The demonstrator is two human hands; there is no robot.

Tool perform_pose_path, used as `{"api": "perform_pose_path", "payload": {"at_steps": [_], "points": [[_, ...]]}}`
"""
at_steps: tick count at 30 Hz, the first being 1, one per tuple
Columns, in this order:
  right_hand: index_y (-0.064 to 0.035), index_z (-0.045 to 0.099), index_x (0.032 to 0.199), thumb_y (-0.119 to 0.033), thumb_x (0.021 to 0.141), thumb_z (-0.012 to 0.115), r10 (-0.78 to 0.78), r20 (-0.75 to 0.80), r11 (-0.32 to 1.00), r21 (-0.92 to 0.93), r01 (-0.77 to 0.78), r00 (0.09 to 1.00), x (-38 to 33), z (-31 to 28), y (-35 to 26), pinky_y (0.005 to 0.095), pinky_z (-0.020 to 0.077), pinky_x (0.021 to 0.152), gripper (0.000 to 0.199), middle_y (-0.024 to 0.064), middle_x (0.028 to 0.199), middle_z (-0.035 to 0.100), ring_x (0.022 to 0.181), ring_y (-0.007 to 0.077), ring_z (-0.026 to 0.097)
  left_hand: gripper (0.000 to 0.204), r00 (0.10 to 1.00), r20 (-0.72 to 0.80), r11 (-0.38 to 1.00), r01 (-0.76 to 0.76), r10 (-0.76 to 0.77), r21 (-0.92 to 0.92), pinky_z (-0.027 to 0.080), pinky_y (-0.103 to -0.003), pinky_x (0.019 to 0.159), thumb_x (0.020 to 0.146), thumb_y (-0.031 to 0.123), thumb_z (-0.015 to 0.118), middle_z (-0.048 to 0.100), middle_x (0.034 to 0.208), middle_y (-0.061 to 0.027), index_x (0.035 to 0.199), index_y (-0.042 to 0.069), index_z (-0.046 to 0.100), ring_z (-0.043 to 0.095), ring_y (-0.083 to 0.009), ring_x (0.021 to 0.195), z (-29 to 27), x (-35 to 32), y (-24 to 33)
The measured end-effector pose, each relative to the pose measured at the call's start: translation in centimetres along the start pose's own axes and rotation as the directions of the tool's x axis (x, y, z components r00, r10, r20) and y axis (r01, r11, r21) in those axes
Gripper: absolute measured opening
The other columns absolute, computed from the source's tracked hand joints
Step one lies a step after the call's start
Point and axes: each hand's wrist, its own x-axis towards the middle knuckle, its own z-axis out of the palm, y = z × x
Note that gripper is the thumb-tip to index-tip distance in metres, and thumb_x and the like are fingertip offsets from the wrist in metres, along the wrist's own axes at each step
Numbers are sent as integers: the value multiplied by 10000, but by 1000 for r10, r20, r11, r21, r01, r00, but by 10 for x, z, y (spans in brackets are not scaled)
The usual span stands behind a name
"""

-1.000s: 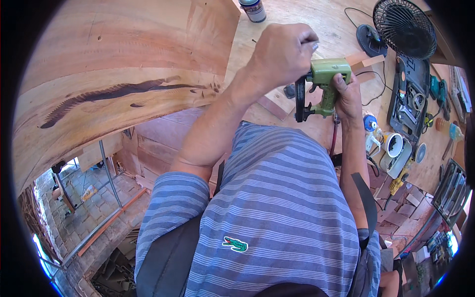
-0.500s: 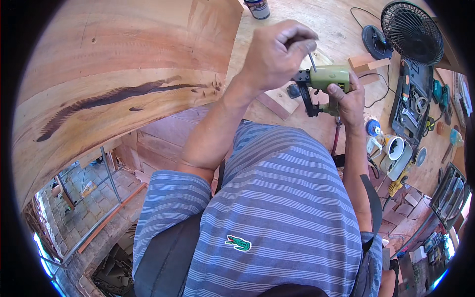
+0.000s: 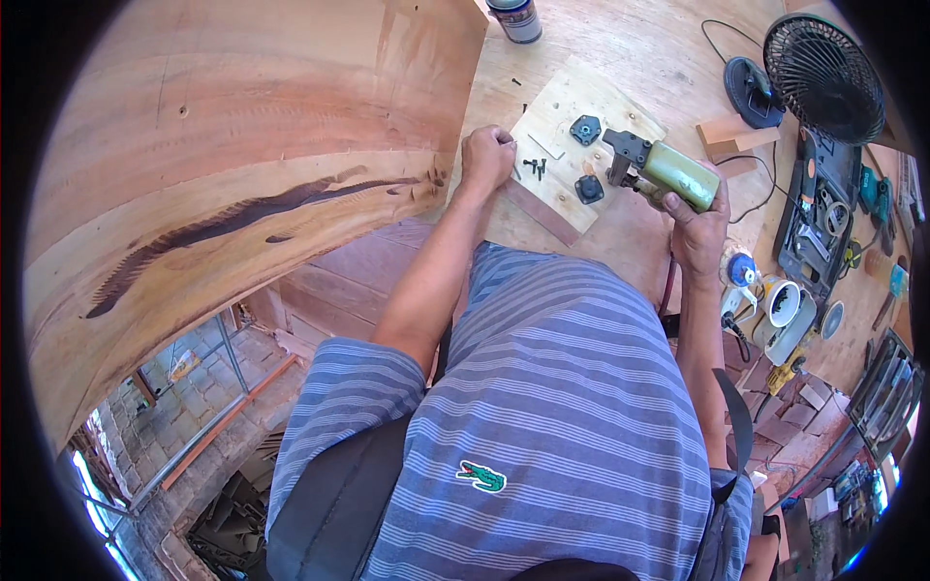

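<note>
My right hand [image 3: 699, 225] is wrapped round the green body of a pneumatic nail gun [image 3: 680, 176], its dark metal nose pointing left over a pale wooden board [image 3: 620, 108]. At the board's left edge my left hand [image 3: 489, 157] is closed, with a thin grey end of what looks like a hex key showing below the fingertips. On the board lie two dark cap-like parts, one farther [image 3: 585, 130] and one nearer [image 3: 588, 189]. Several small black screws [image 3: 535, 168] rest between them and my left hand. A thin L-shaped piece [image 3: 548, 147] lies beside the screws.
A large wooden panel [image 3: 242, 107] rises on the left. A paint can [image 3: 516, 19] stands at the back. To the right are a black fan [image 3: 823, 73], wood blocks [image 3: 738, 136], an open tool case [image 3: 819, 218], a white cup [image 3: 781, 302] and a blue-topped bottle [image 3: 740, 269].
My left hand has moved away from the nail gun, down and left to the board's edge. The nail gun has turned in my right hand, and the board's parts and screws have come into sight.
</note>
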Motion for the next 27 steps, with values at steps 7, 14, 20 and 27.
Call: {"api": "perform_pose_path", "payload": {"at_steps": [7,14,20,27], "points": [[-43,514,1370,102,812,803,-27,22,997,73,25,999,6,8,-5,370,605,937,645,113,1237,660,1119,241,688,184,988,21,988,-151,150,37,563,-450,900,895,182,693,758,1032,-204,1001,90,812,723,-360,994,4,38,-11],[-43,514,1375,88,806,817,-9,-1,997,75,9,1000,11,6,7,382,591,970,659,113,1234,662,1136,241,678,229,914,106,892,-406,393,198,542,-455,939,954,152,627,694,1082,-184,1081,173,817,670,-375,1070,12,85,0],[-44,524,1376,92,795,826,9,3,997,83,-9,1000,11,0,7,376,588,968,669,102,1253,656,1151,231,667,224,864,217,847,-495,455,193,544,-456,923,927,125,648,697,1054,-170,1069,156,819,676,-371,1048,4,86,-1],[-65,548,1365,88,769,854,13,15,998,62,-14,1000,9,-4,8,344,583,958,687,84,1248,658,1154,207,661,157,905,207,908,-400,371,125,563,-434,852,885,126,710,737,995,-182,1011,66,781,716,-347,952,-4,85,-1]]}}
